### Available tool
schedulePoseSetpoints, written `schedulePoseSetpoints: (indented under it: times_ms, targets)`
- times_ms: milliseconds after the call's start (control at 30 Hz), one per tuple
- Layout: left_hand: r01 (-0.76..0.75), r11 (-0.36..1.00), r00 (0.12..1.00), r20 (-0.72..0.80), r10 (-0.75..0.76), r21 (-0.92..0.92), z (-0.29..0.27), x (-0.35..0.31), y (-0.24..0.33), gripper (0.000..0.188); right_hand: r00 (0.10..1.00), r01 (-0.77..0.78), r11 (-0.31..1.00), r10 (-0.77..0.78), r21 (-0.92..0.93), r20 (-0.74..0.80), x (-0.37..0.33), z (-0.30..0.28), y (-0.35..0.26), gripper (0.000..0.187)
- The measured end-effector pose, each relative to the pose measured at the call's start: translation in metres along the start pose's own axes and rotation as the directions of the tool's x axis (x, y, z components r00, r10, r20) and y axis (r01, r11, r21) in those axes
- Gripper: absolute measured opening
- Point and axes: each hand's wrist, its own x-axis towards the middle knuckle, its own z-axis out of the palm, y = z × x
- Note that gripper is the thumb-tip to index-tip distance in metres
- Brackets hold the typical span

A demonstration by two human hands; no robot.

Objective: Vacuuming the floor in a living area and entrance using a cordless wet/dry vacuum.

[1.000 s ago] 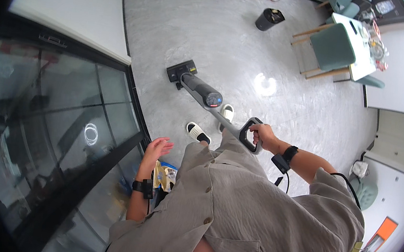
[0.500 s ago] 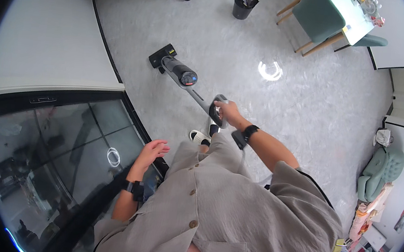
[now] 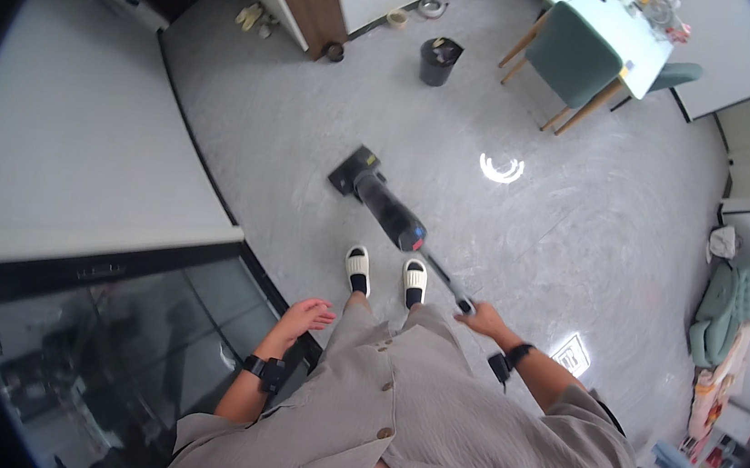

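Note:
My right hand (image 3: 486,322) is wrapped round the handle end of an upright floor cleaner (image 3: 389,213), grey and black with a lit display on its body. The cleaner leans away to the front left. Its wide black floor head (image 3: 354,172) rests on the grey floor, ahead of my feet. Nothing is in my left hand (image 3: 305,315), which hangs at my left side near the dark glass door with its fingers loosely stretched. Each wrist wears a black strap with a small black box.
My feet in cream slides (image 3: 358,269) stand behind the floor head. Ahead are a black waste bin (image 3: 437,61), a green chair (image 3: 576,56) and a white table (image 3: 654,60). A dark glass door (image 3: 156,321) runs along the left; a green armchair (image 3: 725,312) stands at right.
My right hand has drawn the floor cleaner back toward me and to the right. Its floor head sits closer to my feet. The view has shifted, and both feet now show fully.

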Motion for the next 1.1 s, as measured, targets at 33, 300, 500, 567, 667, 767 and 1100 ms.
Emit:
schedulePoseSetpoints:
  times_ms: [33, 300, 500, 567, 667, 767, 1100]
  targets:
    - [0.01, 1.0, 0.999, 0.048, -0.01, 0.012, -0.008, 0.011, 0.008, 0.037, 0.989, -0.145, 0.989, 0.143, 0.037, 0.04, -0.023, 0.001, 0.0, 0.053]
    - [-0.103, 0.988, 0.984, 0.154, 0.085, 0.114, -0.073, 0.068, 0.077, 0.036, 0.907, -0.323, 0.401, 0.389, 0.857, 0.16, -0.08, 0.005, -0.035, 0.026]
    - [-0.116, 0.985, 0.99, 0.095, 0.104, 0.129, -0.091, 0.055, 0.106, 0.036, 0.963, -0.194, 0.501, 0.261, 0.844, 0.066, -0.006, -0.035, -0.104, 0.024]
    - [-0.121, 0.984, 0.991, 0.07, 0.113, 0.13, -0.095, 0.045, 0.101, 0.036, 0.976, -0.187, 0.58, 0.203, 0.792, 0.082, 0.032, -0.036, -0.126, 0.041]
    - [-0.131, 0.985, 0.991, 0.023, 0.129, 0.117, -0.1, 0.019, 0.097, 0.036, 0.998, -0.059, 0.858, 0.06, 0.51, 0.014, 0.1, -0.021, -0.152, 0.072]
    - [-0.147, 0.987, 0.988, -0.037, 0.15, 0.068, -0.11, -0.006, 0.081, 0.036, 0.986, -0.007, 0.922, 0.071, 0.388, -0.152, 0.151, -0.019, -0.163, 0.082]
    - [-0.138, 0.99, 0.988, -0.07, 0.137, -0.01, -0.14, -0.021, 0.058, 0.04, 0.976, -0.121, 0.948, 0.168, 0.293, -0.139, 0.119, -0.032, -0.131, 0.072]
